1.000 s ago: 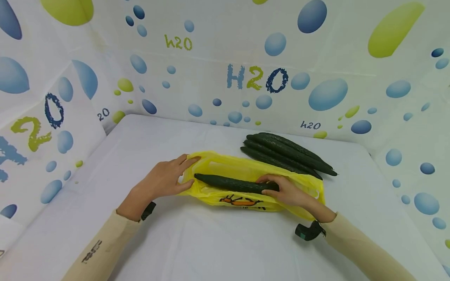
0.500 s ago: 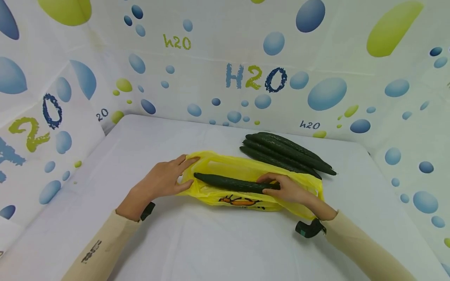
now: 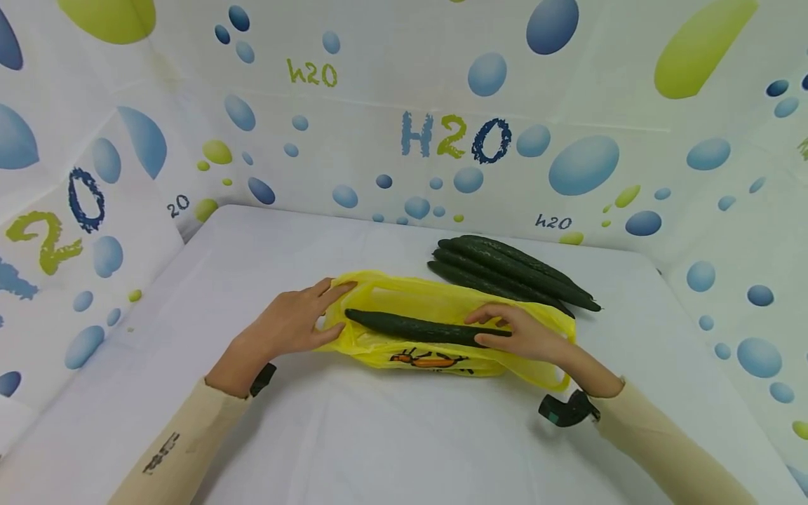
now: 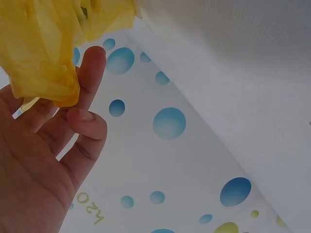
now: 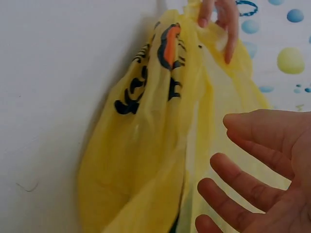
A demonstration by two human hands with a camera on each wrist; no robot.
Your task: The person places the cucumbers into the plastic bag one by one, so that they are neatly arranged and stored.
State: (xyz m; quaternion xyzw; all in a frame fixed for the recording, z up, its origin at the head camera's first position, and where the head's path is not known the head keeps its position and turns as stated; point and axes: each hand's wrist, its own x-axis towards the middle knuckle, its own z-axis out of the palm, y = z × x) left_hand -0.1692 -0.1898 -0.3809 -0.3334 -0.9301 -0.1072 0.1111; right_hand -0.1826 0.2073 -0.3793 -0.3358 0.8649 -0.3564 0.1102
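A yellow plastic bag (image 3: 435,303) lies on its side, mouth spread, with a printed orange figure on its front. Inside it is one long dark green cucumber (image 3: 410,327). My left hand (image 3: 293,319) holds the bag's left end, thumb and fingers apart at the rim; in the left wrist view, bag film (image 4: 43,63) hangs among the fingers. My right hand (image 3: 520,333) hovers over the cucumber's right end, fingers parted and loosely bent. The right wrist view shows that hand's fingers (image 5: 243,182) holding nothing. Part of the cucumber is hidden by the right hand.
Several more cucumbers (image 3: 505,270) lie in a pile behind the bag, toward the right. A white cloth (image 3: 379,435) covers the table. Patterned white sheeting (image 3: 353,161) rises at the back and sides. A dark wrist device (image 3: 568,409) sits under the right forearm.
My right hand has let go of the cucumber, its fingers spreading and lifting slightly to the right. My left hand stays at the bag's rim. The view has shifted slightly.
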